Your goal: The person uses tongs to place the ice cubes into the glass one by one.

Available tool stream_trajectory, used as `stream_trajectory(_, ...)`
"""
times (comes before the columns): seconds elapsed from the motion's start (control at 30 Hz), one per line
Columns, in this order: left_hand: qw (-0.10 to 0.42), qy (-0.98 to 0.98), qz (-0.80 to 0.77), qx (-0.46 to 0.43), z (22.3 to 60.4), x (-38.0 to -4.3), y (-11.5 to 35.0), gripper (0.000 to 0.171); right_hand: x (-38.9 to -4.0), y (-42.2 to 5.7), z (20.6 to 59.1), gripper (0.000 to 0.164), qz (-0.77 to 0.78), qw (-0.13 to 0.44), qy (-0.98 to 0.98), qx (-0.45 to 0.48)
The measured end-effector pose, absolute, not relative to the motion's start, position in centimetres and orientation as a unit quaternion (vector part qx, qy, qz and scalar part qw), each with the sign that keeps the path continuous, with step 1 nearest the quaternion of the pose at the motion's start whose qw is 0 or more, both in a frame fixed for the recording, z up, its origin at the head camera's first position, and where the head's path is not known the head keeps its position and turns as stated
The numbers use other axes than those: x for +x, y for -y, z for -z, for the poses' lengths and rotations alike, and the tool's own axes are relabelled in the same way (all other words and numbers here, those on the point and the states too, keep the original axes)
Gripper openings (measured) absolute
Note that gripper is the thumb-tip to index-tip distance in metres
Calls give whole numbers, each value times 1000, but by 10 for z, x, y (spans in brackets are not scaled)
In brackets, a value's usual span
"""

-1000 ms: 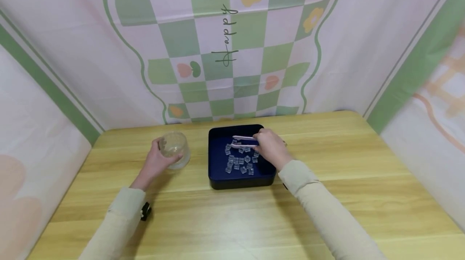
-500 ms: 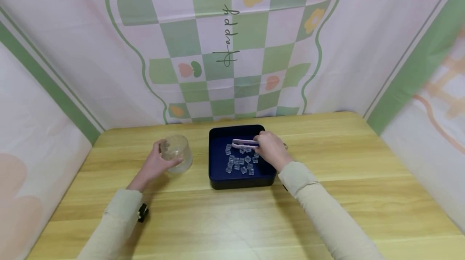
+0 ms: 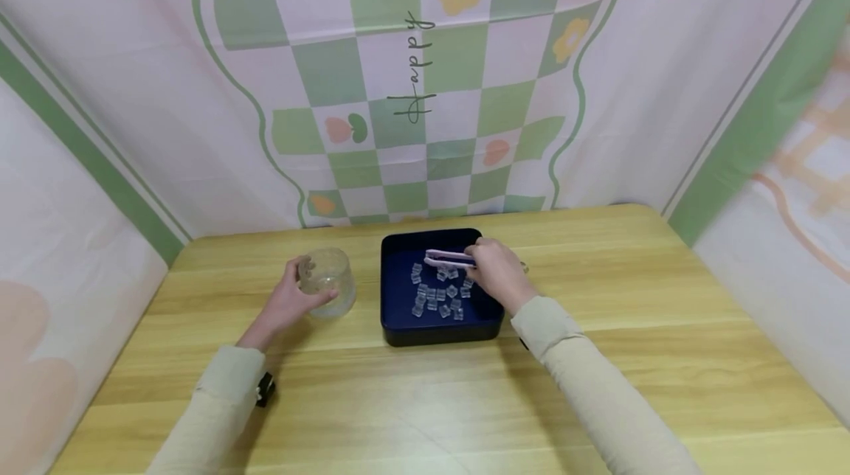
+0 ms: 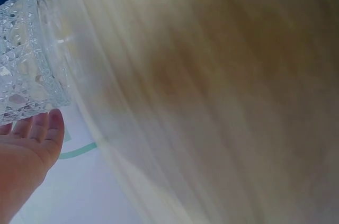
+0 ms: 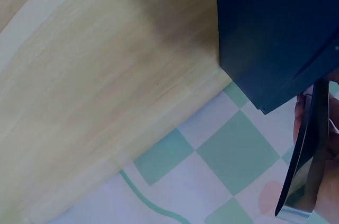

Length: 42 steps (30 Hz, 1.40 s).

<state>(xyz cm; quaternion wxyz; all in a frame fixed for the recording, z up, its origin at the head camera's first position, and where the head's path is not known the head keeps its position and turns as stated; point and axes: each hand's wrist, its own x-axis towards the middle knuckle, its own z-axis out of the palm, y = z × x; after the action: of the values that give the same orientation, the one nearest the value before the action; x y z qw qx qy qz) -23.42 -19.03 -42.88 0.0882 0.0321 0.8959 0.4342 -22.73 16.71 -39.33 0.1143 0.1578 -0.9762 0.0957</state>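
Observation:
My left hand (image 3: 292,301) grips a clear glass (image 3: 335,279), thumb on its near side, left of the tray. Seen from the left wrist, the glass (image 4: 24,60) has a cut, faceted pattern, and the fingers lie against its side. With my right hand (image 3: 499,268) I hold pale pink tongs (image 3: 448,262), tips pointing left over the dark blue tray (image 3: 392,313). Several small clear cubes (image 3: 432,295) lie in that tray. The tong tips are close together; a clear cube seems to be between them, though it is small. In the right wrist view, the tongs' (image 5: 310,155) shiny back end shows.
A light wood table (image 3: 425,401) carries everything. Behind it hangs a green and white checked cloth (image 3: 398,121), and more cloth closes off both sides. The tray's raised wall (image 5: 254,70) stands beside the right hand.
The tong arms have come closer together and risen slightly over the cubes. My left hand and the glass have shifted a little right and nearer.

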Motion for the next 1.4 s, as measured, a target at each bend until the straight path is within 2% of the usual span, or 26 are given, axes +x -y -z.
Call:
stream_trajectory(0.33, 100, -893, -437, 38, 429, -234, 192, 110, -228, -170, 378, 26, -129, 163, 965, 160)
stream_trajectory(0.57, 95, -894, -436, 41, 430, -235, 193, 109, -223, -144, 355, 27, -136, 195, 949, 209)
stream_trajectory(1.03, 82, -894, -439, 48, 430, -237, 190, 107, -208, -71, 344, 27, -123, 147, 947, 259)
stream_trajectory(1.4, 91, -887, -448, 62, 430, -236, 190, 105, -208, -53, 351, 20, -87, 141, 948, 273)
